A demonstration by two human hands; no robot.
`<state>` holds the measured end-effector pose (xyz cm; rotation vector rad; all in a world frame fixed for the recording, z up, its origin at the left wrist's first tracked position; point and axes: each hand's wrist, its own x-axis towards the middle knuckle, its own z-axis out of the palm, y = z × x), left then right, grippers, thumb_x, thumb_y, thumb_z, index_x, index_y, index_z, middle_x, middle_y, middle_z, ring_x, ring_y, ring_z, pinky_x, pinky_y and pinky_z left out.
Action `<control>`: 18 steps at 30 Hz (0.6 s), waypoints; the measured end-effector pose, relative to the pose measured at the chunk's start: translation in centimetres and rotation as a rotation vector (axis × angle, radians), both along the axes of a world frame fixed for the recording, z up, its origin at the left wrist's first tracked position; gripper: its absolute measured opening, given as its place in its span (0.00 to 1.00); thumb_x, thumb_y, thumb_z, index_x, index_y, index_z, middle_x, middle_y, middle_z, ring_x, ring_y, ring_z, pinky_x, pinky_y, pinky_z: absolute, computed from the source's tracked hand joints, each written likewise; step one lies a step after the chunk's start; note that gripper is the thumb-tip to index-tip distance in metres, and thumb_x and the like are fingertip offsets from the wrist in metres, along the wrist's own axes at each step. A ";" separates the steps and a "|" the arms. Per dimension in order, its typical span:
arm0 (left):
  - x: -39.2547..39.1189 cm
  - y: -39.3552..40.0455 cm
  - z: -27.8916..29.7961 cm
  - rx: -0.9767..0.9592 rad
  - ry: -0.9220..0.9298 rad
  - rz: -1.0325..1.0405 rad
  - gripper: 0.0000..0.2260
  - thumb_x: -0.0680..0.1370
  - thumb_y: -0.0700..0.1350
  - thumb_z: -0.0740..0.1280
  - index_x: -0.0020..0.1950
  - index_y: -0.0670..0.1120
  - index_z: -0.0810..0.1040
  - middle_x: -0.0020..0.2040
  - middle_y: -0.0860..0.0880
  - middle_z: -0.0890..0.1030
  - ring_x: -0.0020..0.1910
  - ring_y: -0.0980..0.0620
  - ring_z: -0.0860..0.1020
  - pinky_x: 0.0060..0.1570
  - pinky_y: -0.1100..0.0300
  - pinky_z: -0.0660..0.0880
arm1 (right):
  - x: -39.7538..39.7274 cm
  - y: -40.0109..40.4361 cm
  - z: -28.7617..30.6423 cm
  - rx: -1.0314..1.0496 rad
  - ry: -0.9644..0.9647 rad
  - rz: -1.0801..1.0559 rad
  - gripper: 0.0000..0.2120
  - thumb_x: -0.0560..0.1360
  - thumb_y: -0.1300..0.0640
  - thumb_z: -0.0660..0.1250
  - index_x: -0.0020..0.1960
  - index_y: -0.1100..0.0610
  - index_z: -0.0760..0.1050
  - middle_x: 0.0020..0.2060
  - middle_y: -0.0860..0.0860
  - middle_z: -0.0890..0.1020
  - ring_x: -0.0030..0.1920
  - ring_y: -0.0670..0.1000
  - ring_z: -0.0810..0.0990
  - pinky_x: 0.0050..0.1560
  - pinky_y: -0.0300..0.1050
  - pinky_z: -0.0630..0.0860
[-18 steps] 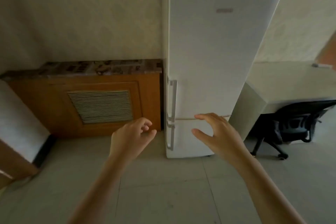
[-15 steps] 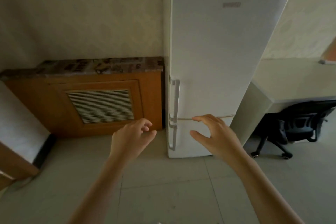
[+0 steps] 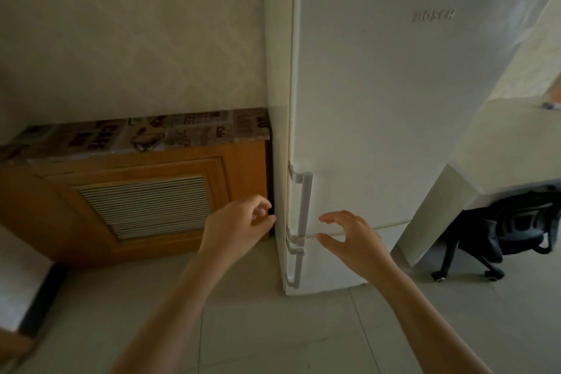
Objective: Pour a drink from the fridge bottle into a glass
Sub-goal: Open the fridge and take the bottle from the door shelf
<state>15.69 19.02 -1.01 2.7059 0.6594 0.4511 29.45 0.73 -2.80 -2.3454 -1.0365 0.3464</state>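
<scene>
Tall white Bosch fridge (image 3: 379,106) against the wall, both doors shut — bottle and glass nowhere in sight. To its left, touching its side or nearly so, a low wooden radiator cabinet (image 3: 136,200) with a slatted grille and a printed covering on top. To the right, a pale worktop (image 3: 498,143) with a black office chair (image 3: 510,228) tucked under it. Pale tiled floor (image 3: 273,334) below.

On the fridge's left edge, two upright silver handles: upper door handle (image 3: 303,206) and, just beneath, lower door handle (image 3: 296,267).

Right hand (image 3: 355,240) raised before the fridge just right of the upper handle — grip apart, fingers and thumb spread in a wide curl, holding nothing, not touching the handle. Left hand (image 3: 236,226) up just left of the fridge, in front of the cabinet's corner, fingers loosely curled toward the thumb, empty.
</scene>
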 end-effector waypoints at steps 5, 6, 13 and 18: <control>7.0 3.5 0.8 -0.026 -0.122 -0.067 0.22 0.75 0.61 0.62 0.66 0.56 0.65 0.60 0.58 0.77 0.52 0.63 0.76 0.34 0.70 0.75 | 6.5 4.8 -2.1 0.058 0.031 -0.101 0.21 0.73 0.48 0.67 0.64 0.48 0.69 0.60 0.45 0.76 0.60 0.47 0.74 0.58 0.47 0.73; 8.5 4.2 1.3 -0.037 -0.174 -0.056 0.26 0.74 0.61 0.62 0.69 0.56 0.61 0.63 0.57 0.74 0.53 0.62 0.76 0.33 0.69 0.76 | 7.6 5.9 -2.5 0.049 0.039 -0.107 0.23 0.72 0.48 0.68 0.65 0.48 0.68 0.61 0.46 0.75 0.60 0.48 0.74 0.58 0.47 0.73; 18.4 7.2 4.1 -0.044 -0.312 -0.085 0.44 0.70 0.60 0.67 0.74 0.57 0.39 0.74 0.45 0.62 0.48 0.50 0.81 0.29 0.60 0.79 | 12.3 13.4 -4.1 -0.057 0.042 0.025 0.22 0.74 0.43 0.64 0.65 0.47 0.66 0.62 0.45 0.75 0.58 0.46 0.75 0.51 0.42 0.72; 20.1 7.2 2.5 -0.056 -0.429 -0.009 0.41 0.72 0.49 0.71 0.72 0.61 0.43 0.66 0.40 0.69 0.43 0.48 0.81 0.34 0.54 0.80 | 12.9 15.6 -5.0 -0.110 0.001 0.099 0.14 0.77 0.46 0.60 0.58 0.53 0.73 0.53 0.49 0.81 0.52 0.51 0.79 0.49 0.47 0.76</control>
